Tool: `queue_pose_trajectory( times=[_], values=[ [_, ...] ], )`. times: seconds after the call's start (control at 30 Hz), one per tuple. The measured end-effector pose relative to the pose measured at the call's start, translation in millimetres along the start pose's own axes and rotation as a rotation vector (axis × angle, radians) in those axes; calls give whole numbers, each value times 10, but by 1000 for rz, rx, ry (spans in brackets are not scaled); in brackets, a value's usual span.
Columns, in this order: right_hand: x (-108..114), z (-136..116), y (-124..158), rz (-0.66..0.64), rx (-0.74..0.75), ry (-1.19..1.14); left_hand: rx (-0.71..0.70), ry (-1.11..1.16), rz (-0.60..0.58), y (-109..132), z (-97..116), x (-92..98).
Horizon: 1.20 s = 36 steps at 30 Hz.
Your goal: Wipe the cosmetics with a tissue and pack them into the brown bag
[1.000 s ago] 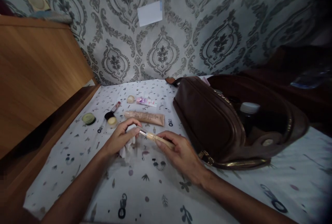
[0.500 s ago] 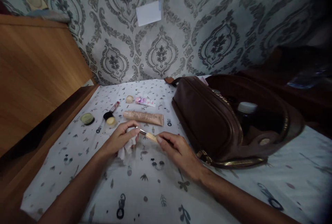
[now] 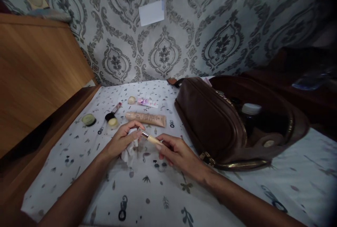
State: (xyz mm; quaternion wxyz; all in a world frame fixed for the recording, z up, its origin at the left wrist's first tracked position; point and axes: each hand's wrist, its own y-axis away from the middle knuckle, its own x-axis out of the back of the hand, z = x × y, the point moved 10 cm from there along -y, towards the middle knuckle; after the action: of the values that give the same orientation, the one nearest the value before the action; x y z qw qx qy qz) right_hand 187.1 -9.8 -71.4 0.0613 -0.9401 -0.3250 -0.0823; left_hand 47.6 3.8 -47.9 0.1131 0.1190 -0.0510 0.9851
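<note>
My left hand (image 3: pixel 121 140) pinches a crumpled white tissue (image 3: pixel 129 151) around the tip of a small makeup brush (image 3: pixel 150 138) with a pale wooden handle and a metal ferrule. My right hand (image 3: pixel 177 155) holds the brush by its handle, fingers curled round it. Both hands hover just above a white printed cloth (image 3: pixel 147 185). Behind them lies a beige cosmetic tube (image 3: pixel 146 118).
An open brown leather bag (image 3: pixel 218 121) with a white-capped bottle (image 3: pixel 250 113) inside stands to the right. Small jars (image 3: pixel 88 120), a lip product (image 3: pixel 113 112) and a pink tube (image 3: pixel 147 103) lie at the back left. A wooden cabinet (image 3: pixel 34 72) rises on the left.
My right hand has slid up the handle toward the left hand, so less of the brush shows between them. The left hand stays pinched on the tissue and brush tip.
</note>
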Motion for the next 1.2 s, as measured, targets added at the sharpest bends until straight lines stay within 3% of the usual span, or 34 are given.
queue_pose_trajectory(
  times=[0.33,0.6,0.77,0.9,1.0,1.13,1.2],
  values=[
    [-211,132,15,-128,-192,-328,63,109,9,12,-73,-42],
    [-280,129,48,-162,-211,-476,184,344,117,24,-169,-192],
    [-288,117,20,-156,-154,-424,153,354,85,73,-134,-410],
    [-271,88,10,-116,-89,-356,108,169,-21,125,-41,-593],
    [-234,112,28,-78,-64,-167,120,157,-119,147,-6,-707],
    [-150,102,41,-29,-53,32,78,140,-69,117,65,-580],
    [-32,21,36,60,-19,90,72,111,-30,109,89,-477]
  ],
)
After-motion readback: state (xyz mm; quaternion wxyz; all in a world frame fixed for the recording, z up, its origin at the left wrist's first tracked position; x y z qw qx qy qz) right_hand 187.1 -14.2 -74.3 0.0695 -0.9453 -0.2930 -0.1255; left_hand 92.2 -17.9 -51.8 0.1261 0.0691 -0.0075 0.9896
